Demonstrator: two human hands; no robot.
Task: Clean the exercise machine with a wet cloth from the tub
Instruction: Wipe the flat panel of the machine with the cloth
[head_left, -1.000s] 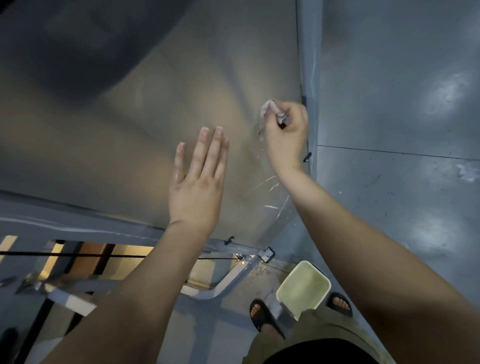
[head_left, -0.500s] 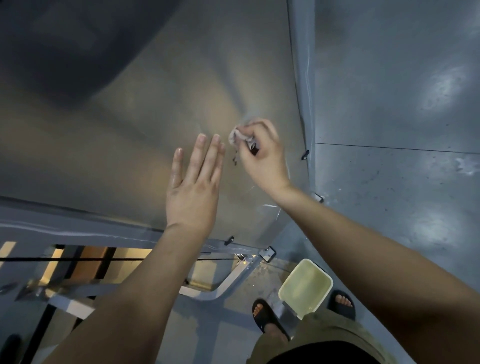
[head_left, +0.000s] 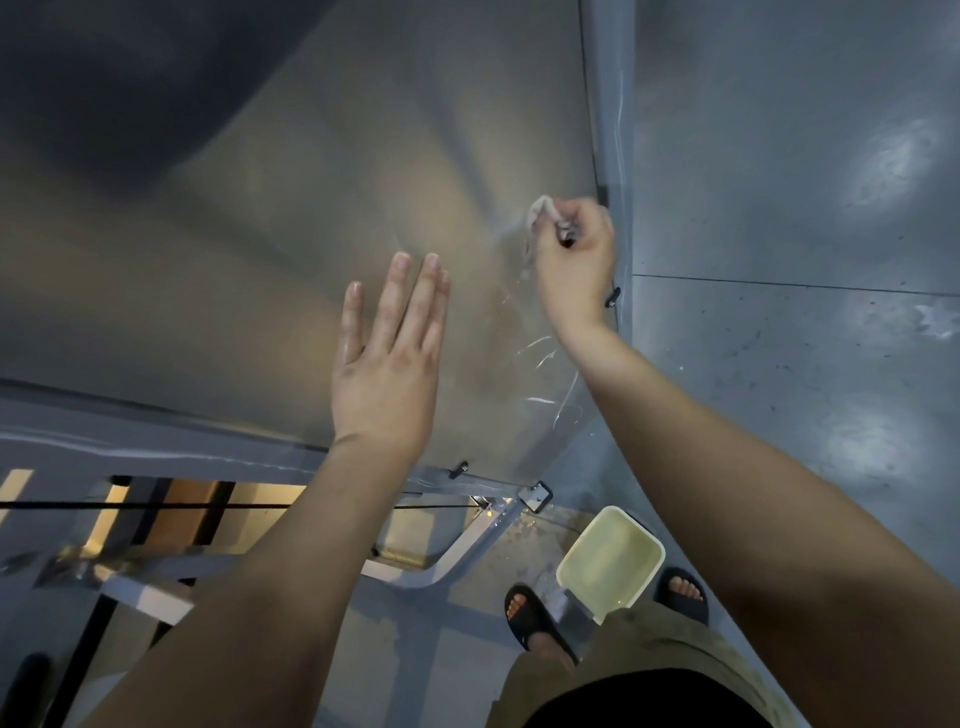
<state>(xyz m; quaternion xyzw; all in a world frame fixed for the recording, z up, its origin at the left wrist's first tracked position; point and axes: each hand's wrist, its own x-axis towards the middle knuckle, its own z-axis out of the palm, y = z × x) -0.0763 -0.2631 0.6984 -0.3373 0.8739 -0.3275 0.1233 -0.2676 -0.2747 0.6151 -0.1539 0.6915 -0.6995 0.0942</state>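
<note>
wiping looks to be the step in hand. the right hand (head_left: 574, 262) is curled tight round a small, bunched, whitish wet cloth (head_left: 540, 208) and presses it to the large glossy translucent panel (head_left: 311, 234) of the exercise machine. it works close beside the grey painted metal upright (head_left: 615, 130) that runs along the panel's right edge. wadding the cloth up like that probably lets the knuckles push it firmly into the strip next to the upright, where grime would gather.

the left hand (head_left: 387, 374) holds nothing. its fingers are straight and close together, laid flat toward the panel well to the left of the cloth. whether the palm actually touches cannot be told, but the pose suggests bracing, so the thin sheet does not flex under the rubbing.

thin bright water streaks (head_left: 540, 358) trail down the panel below the right hand, so that patch seems already wetted. much of the panel to the left shows no such marks.

the pale cream rectangular plastic tub (head_left: 641, 530) sits on the grey floor (head_left: 805, 415), between the person's two black sandals (head_left: 524, 613). it is likely kept there so the cloth can be dipped again without stepping away.
</note>
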